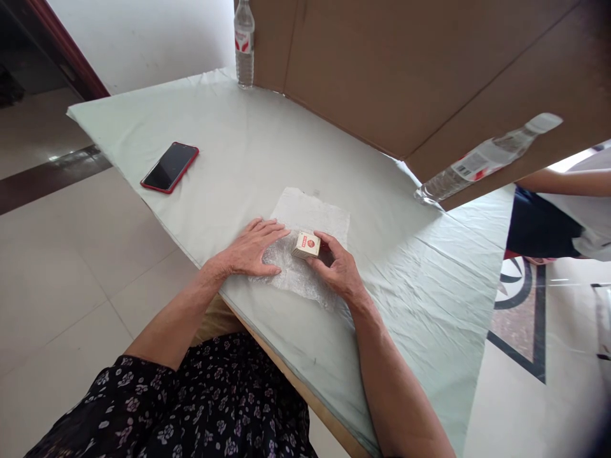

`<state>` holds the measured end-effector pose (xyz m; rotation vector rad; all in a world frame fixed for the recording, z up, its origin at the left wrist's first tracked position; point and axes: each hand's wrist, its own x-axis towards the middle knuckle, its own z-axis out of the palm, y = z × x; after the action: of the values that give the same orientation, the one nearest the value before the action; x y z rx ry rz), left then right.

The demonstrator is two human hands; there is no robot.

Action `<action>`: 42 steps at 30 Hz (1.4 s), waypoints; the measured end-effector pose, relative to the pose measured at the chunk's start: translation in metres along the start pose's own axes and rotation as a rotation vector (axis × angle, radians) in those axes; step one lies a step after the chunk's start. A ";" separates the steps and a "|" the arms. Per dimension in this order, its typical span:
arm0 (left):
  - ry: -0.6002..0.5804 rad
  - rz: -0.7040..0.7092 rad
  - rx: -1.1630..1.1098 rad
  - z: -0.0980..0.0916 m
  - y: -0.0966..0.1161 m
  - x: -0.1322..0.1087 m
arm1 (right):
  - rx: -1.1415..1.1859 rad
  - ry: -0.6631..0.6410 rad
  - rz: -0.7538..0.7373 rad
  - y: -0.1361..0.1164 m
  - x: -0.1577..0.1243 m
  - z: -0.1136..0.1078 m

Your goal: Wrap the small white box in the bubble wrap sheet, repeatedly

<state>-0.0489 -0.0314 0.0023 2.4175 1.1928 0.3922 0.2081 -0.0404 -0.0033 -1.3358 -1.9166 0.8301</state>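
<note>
A sheet of bubble wrap (312, 213) lies flat on the cloth-covered table (229, 146). Over its middle is a small cream-coloured box (305, 244) with red print on top. My right hand (338, 267) grips this box from the right, thumb on the near side and fingers on the far side. On the left part of the wrap rests my left hand (258, 248), fingers stretched out and thumb apart. A short gap separates it from the box, and nothing is in it.
A phone in a red case (170, 167) lies at the table's left edge. Brown cardboard panels (353, 70) stand at the back, with a plastic bottle (245, 48) at their left end and another bottle (487, 159) before them. A person's arm (568, 182) shows at right.
</note>
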 end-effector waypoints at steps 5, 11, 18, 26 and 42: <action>0.010 -0.009 -0.005 -0.002 0.001 -0.001 | -0.010 0.002 0.003 -0.001 0.000 0.001; 0.031 -0.008 -0.021 -0.002 0.000 -0.002 | 0.016 0.020 0.017 0.002 0.000 0.002; 0.031 -0.008 0.009 0.000 -0.001 -0.001 | 0.043 0.021 0.018 0.003 0.000 0.003; 0.001 -0.003 0.014 -0.001 -0.002 0.000 | 0.045 0.016 0.019 0.003 0.000 0.003; 0.016 0.007 -0.021 -0.001 0.000 -0.001 | 0.159 0.119 -0.004 0.009 -0.002 0.003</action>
<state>-0.0502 -0.0319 0.0030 2.4055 1.1819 0.4249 0.2107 -0.0400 -0.0123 -1.2566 -1.7243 0.8619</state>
